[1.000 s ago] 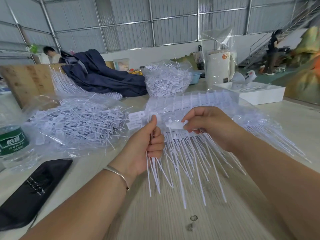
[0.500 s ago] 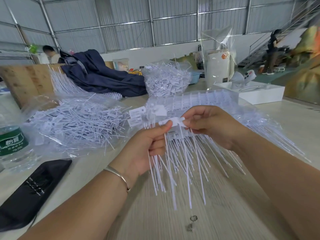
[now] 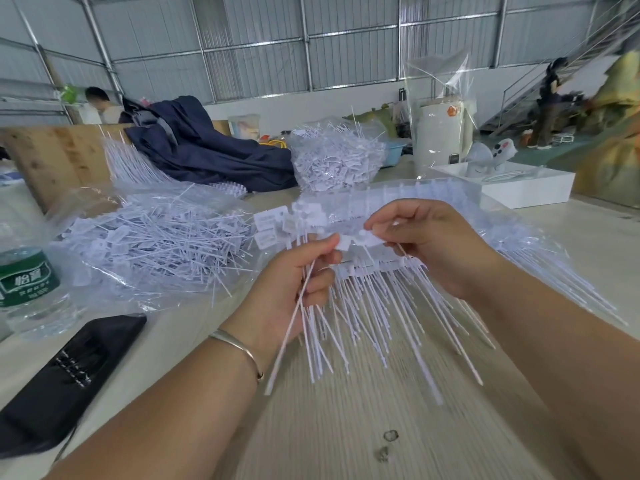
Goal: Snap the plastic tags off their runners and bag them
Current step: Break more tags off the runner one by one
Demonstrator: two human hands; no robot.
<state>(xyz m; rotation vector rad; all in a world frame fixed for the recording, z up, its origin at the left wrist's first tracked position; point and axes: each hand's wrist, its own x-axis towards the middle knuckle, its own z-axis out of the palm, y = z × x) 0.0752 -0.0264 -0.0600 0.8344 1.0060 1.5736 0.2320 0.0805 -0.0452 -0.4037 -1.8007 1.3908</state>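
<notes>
Tags (image 3: 374, 299) hang from runner (image 3: 367, 268) between hands, stems pointing down toward viewer. Left hand (image 3: 294, 289) grips loose bundle, thumb on tag head; right hand (image 3: 426, 244) pinches same head. Bag (image 3: 152, 244) lies left, nearer left hand.

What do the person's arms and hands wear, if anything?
Both forearms are bare, with no sleeves in view. The left wrist carries a thin silver bangle. The left hand and right hand wear no gloves, and no rings are visible.

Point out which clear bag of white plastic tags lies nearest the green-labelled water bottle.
The flat clear bag of loose tags at left, beside the bottle; the bulging one stands farther back.
</notes>
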